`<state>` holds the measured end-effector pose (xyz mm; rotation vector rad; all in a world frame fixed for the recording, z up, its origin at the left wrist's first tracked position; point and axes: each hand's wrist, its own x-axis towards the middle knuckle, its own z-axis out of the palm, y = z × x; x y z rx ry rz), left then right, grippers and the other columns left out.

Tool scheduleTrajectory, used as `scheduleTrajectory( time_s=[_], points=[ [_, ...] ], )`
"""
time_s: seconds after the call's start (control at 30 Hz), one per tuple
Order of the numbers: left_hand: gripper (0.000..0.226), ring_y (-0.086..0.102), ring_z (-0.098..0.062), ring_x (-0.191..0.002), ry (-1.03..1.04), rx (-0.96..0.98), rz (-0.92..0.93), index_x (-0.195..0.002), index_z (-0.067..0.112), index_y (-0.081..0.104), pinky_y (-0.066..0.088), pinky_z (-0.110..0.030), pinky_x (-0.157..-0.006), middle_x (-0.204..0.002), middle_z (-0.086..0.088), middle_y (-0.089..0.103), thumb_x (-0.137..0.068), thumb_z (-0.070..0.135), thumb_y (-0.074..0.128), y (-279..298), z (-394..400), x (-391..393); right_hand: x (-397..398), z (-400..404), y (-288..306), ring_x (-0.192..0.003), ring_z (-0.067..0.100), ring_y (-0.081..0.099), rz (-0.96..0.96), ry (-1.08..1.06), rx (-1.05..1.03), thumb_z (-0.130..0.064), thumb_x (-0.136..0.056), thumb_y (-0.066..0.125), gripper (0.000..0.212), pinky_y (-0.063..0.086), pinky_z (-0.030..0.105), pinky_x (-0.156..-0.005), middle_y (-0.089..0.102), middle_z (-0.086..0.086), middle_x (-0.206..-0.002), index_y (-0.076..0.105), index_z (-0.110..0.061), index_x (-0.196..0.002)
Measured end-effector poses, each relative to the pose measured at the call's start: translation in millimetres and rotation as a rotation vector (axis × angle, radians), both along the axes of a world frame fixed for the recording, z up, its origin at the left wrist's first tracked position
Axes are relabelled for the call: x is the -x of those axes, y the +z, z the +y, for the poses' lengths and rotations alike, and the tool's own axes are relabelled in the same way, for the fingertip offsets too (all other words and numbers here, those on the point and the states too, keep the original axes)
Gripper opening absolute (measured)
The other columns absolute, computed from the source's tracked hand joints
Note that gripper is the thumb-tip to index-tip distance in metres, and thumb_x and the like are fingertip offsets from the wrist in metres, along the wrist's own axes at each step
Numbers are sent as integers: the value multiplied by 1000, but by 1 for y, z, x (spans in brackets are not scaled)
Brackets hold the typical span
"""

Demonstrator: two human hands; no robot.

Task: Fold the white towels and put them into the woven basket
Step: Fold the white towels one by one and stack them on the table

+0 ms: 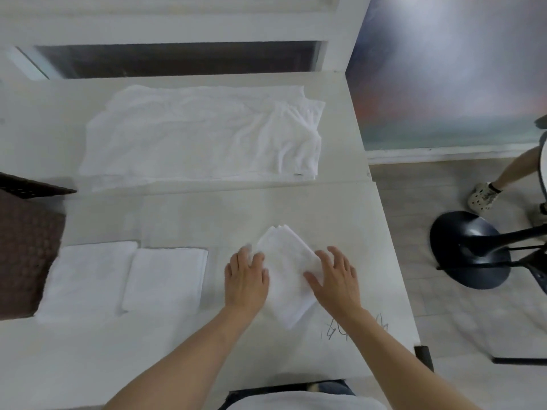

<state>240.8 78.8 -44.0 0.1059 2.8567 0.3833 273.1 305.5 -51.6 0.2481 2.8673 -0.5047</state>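
A: While both hands are sitting on the folded towel (285,273), what are the fingers doing?

B: Left hand (245,279) is lying flat on the towel's left edge, fingers straight, gripping nothing. Right hand (334,279) is pressing on the right edge, fingers spread and relaxed, thumb reaching across the cloth. Neither one is pinching or curling round it.

A: Where's the towel sitting?

B: On the white table (183,344), near the right side, turned cornerwise like a diamond, layered edges showing at the far corner.

A: Other towels?

B: Two folded ones are lying to the left: one (165,279) just beside the left hand's side, another (88,279) partly tucked under it and touching the woven basket (26,250). An unfolded pile (204,134) is spreading across the far part of the table, wrinkled at its right end.

A: Basket?

B: Dark brown, sitting at the left edge, cut off by the frame. Can't tell what's inside.

A: Anything else?

B: Pencil scribble (352,327) on the table by the right wrist. Black stool base (470,250) standing on the floor at right, and another person's leg and shoe (482,196) showing beyond it.
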Motion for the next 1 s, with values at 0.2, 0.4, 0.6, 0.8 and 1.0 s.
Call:
scheduleTrajectory(
  time_s=[0.2,0.4,0.6,0.8,1.0],
  points=[
    [73,39,-37,-133,243,-276,-272,-152,14,27,36,-44,-109,-144,-15,45,-91,25,66,4,11,12,-19,-8,9,-119,30,56,-181,-459,397,-54,-93,66,68,51,40,-96,41,5,-138,38,-26,-148],
    [88,52,-35,-127,364,-245,-459,-153,14,28,36,-38,-104,-142,-11,54,-84,37,78,5,-3,5,-19,-15,15,-103,24,57,-207,-616,612,-39,-92,75,61,53,37,-93,46,7,-134,44,-23,-143],
    [86,48,-33,-127,432,-321,-467,-152,22,33,45,-37,-89,-137,-9,56,-81,39,78,11,-17,-13,-22,-25,34,-89,16,66,-129,-662,784,-25,-88,76,40,50,25,-64,66,4,-112,55,-27,-123],
    [77,61,-18,-105,525,-640,-284,-145,28,38,52,-33,-84,-124,1,58,-82,30,81,51,-53,-18,2,-57,69,-85,20,66,4,-652,900,-23,-87,77,45,52,28,-66,66,5,-106,53,-33,-125],
    [66,46,-2,-107,606,-693,-134,-152,23,33,39,-18,-88,-138,4,38,-95,19,66,84,-138,-29,35,-143,91,-82,21,66,5,-489,963,-25,-87,79,50,57,33,-70,65,5,-103,51,-36,-126]
  ],
)
